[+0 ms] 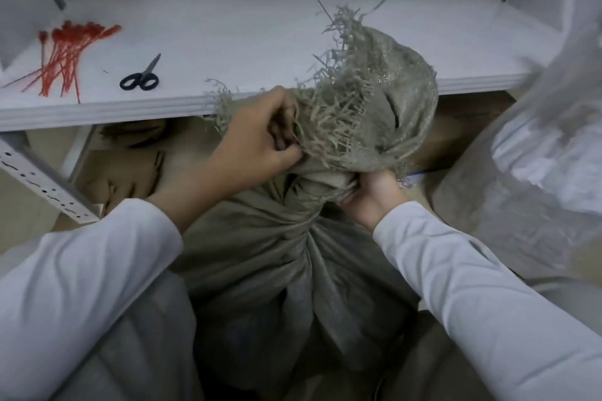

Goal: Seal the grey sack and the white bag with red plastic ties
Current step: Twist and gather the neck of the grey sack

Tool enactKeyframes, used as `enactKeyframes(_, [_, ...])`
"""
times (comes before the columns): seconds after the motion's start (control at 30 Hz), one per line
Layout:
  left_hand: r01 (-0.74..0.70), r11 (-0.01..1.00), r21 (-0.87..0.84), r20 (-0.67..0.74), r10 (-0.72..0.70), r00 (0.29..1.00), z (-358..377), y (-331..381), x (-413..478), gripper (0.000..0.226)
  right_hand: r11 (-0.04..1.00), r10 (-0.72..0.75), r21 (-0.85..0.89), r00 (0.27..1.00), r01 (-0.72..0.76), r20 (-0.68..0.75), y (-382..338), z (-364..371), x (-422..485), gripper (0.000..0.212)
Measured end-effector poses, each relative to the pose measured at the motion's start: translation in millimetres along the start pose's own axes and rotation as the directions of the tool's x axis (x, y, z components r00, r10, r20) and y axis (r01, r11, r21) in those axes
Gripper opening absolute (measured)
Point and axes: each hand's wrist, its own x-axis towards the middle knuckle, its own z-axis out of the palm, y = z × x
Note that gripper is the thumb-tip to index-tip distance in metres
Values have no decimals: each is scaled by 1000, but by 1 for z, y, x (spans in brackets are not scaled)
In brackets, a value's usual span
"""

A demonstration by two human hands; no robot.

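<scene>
The grey woven sack (280, 270) stands in front of me, its mouth gathered into a twisted neck with a frayed top flopping over. My left hand (257, 143) pinches the frayed cloth on the left side of the neck. My right hand (368, 195) grips the twisted neck from the right and below. A bundle of red plastic ties (65, 55) lies on the white shelf at far left, untouched. The white bag (534, 179) stands at the right, its top blurred.
Black scissors (140, 76) lie on the white shelf (228, 52) beside the ties. A perforated metal upright (42, 185) runs at lower left. Brown cardboard boxes (130, 159) sit under the shelf behind the sack.
</scene>
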Motion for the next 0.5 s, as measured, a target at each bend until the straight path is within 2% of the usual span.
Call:
enactKeyframes(0.07, [150, 981, 122, -11, -150, 989, -4, -10, 7, 24, 1000, -2, 7, 1000, 2, 10, -3, 1, -7, 47])
enactKeyframes(0.13, [301, 918, 258, 106, -336, 936, -13, -19, 10, 27, 1000, 13, 20, 999, -14, 45, -7, 1, -11, 45])
enactKeyframes(0.17, [351, 865, 360, 215, -443, 871, -17, -27, 10, 30, 1000, 18, 21, 998, -19, 60, -8, 0, -11, 45])
enactKeyframes(0.2, [356, 794, 493, 318, -546, 775, -22, -33, 8, 31, 1000, 20, 10, 998, -21, 64, -9, 1, -14, 45])
enactKeyframes(0.23, [329, 730, 599, 398, -628, 669, -24, -39, 4, 29, 1000, 31, 0, 997, -31, 72, -9, 1, -15, 44])
enactKeyframes(0.27, [297, 716, 632, 453, -652, 608, -24, -43, 0, 29, 998, 52, -26, 997, -51, 52, -10, 2, -20, 43])
enactKeyframes(0.3, [300, 758, 580, 484, -616, 621, -23, -48, -1, 30, 997, 56, -49, 997, -53, 59, -10, 1, -19, 39])
enactKeyframes(0.33, [323, 834, 447, 497, -532, 686, -20, -48, 0, 30, 996, 46, -73, 997, -42, 56, -10, 2, -20, 32])
enactKeyframes(0.4, [323, 945, 56, 391, -319, 864, -17, -34, 5, 27, 993, 45, -116, 997, -38, 55, -11, 5, -26, 25])
enactKeyframes(0.43, [292, 946, -142, 312, -237, 920, -18, -25, 9, 24, 992, 44, -122, 997, -36, 67, -10, 4, -24, 25])
enactKeyframes(0.47, [251, 931, -266, 240, -188, 953, -17, -16, 10, 20, 989, 48, -144, 995, -35, 88, -12, 5, -27, 25])
enactKeyframes(0.5, [197, 931, -308, 171, -149, 974, -16, -5, 9, 14, 986, 44, -167, 995, -29, 90, -13, 6, -29, 28])
